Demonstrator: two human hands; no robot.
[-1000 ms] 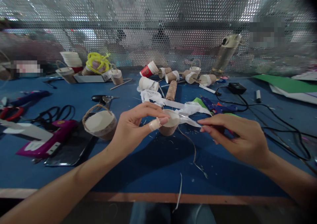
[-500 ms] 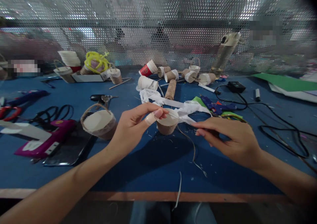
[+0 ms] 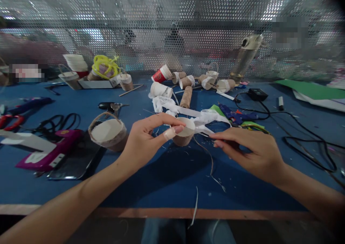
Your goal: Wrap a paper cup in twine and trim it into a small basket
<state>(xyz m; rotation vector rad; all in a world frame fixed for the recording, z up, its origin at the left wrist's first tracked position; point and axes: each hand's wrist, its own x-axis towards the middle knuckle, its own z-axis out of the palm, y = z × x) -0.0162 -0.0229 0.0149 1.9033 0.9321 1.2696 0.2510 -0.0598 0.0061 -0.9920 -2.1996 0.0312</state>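
My left hand (image 3: pixel 147 138), with a bandage on the thumb tip, pinches the rim of a small twine-wrapped paper cup (image 3: pixel 184 134) held just above the blue table (image 3: pixel 167 172). My right hand (image 3: pixel 248 152) is closed in a pinch near the end of a white lace strip (image 3: pixel 207 120) that runs from the cup's rim; a thin twine strand (image 3: pixel 208 161) hangs down from the cup. A finished twine-wrapped cup with a handle (image 3: pixel 109 132) stands left of my left hand.
Several paper cups and a twine spool (image 3: pixel 186 96) lie at the back centre. A blue glue gun (image 3: pixel 233 116) and black cables (image 3: pixel 299 136) are at the right, scissors (image 3: pixel 111 106) and a purple glue gun (image 3: pixel 48 154) at the left. A perforated metal screen (image 3: pixel 172 31) closes the back.
My right hand has drawn left, closer to the cup, shortening the lace stretch between my hands. My left hand has stayed on the cup's rim.
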